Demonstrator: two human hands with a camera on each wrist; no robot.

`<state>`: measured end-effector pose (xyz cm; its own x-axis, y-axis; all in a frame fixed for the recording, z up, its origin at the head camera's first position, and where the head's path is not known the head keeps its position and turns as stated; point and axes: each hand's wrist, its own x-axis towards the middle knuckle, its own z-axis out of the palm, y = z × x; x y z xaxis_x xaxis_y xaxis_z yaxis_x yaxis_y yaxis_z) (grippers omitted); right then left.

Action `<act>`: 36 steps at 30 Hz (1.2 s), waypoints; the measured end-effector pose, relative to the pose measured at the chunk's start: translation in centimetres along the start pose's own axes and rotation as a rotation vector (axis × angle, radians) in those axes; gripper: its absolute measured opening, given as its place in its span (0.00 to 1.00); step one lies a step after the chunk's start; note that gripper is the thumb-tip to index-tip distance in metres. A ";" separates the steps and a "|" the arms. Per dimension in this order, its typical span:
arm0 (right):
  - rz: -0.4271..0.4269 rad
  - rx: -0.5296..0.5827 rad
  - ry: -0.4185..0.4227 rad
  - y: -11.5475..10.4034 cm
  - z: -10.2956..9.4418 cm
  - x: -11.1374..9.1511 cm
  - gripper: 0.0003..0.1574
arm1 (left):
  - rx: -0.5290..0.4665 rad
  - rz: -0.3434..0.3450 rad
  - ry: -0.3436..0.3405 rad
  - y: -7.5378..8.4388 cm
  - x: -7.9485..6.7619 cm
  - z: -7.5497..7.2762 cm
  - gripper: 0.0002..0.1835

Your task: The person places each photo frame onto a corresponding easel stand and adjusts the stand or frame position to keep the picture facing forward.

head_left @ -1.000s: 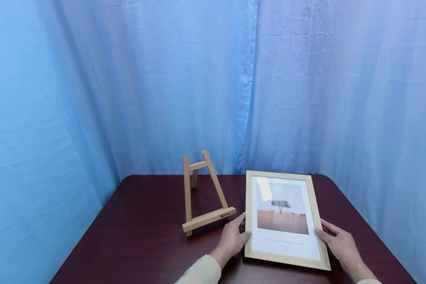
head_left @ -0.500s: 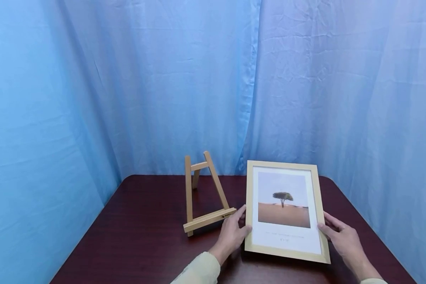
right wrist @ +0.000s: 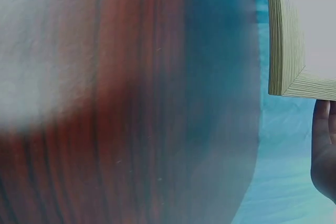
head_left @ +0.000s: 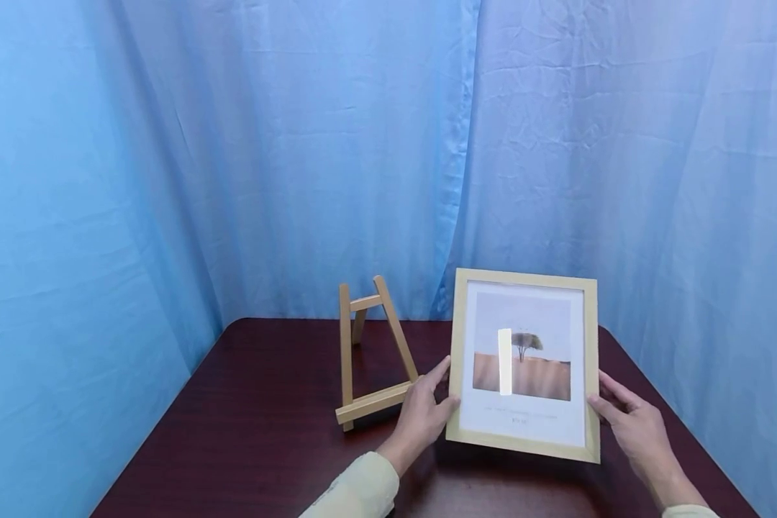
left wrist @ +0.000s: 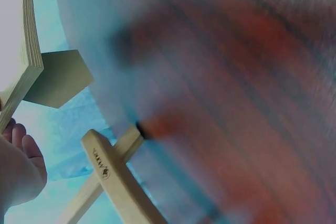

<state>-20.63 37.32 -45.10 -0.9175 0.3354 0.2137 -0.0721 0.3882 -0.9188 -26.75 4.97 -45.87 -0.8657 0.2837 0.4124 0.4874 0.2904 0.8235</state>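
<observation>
A pale wooden picture frame with a tree print is held tilted up above the table, its face toward me. My left hand grips its left side, thumb on the front edge and fingers behind. On the opposite side my right hand grips the edge the same way. Left of the frame stands a small wooden easel, its ledge partly hidden by my left hand. In the left wrist view a flat flap sticks out behind the frame; the right wrist view shows a frame corner over my fingers.
The dark red-brown table has a glossy top with rounded far corners. Blue curtains hang behind it and at both sides. The easel's ledge end is close to my left hand.
Both hands have raised the picture frame and tipped its top up, so it stands more upright. It has shifted slightly right. The easel stays in place.
</observation>
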 end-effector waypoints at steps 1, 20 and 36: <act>-0.010 0.002 0.010 -0.2 0.0 0.1 0.41 | 0.006 0.016 0.006 0.1 0.1 -0.2 0.35; -0.175 0.024 -0.002 -3.1 0.9 0.7 0.41 | -0.006 0.009 -0.017 1.5 1.0 -3.8 0.39; -0.305 0.153 -0.056 -5.5 1.4 0.5 0.41 | 0.110 0.087 0.002 3.1 1.3 -6.9 0.40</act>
<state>-21.21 34.10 -40.38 -0.8643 0.1750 0.4715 -0.4003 0.3282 -0.8556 -27.18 -0.07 -40.05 -0.8199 0.3108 0.4808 0.5699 0.3632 0.7371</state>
